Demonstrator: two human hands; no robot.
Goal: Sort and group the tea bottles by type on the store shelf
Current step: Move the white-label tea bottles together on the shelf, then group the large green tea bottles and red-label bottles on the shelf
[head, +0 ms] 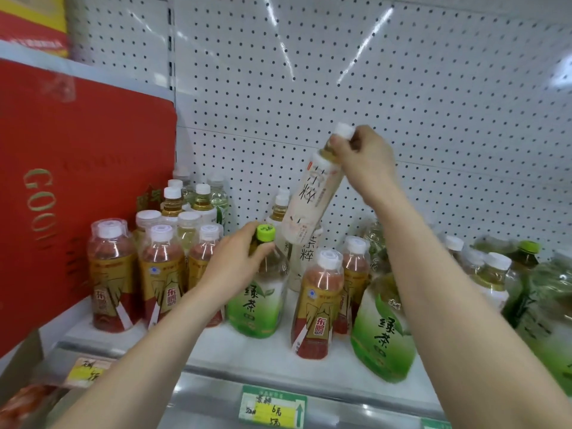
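Observation:
My right hand [365, 159] grips the neck of a white-labelled tea bottle [309, 196] and holds it tilted in the air above the shelf. My left hand [235, 264] holds the neck of a green tea bottle [260, 298] with a lime cap, which stands upright on the shelf. Red-and-gold labelled bottles [161, 277] stand in a group at the left, and one more [318, 305] stands in front at the centre. A larger green tea bottle [380, 329] stands at the right front, partly behind my right forearm.
A red gift box [77, 187] leans against the shelf's left side. White-capped pale tea bottles [201, 202] stand at the back left. More green bottles [526, 274] crowd the right end. A white pegboard [340, 72] backs the shelf. Price tags [274, 410] hang on the front rail.

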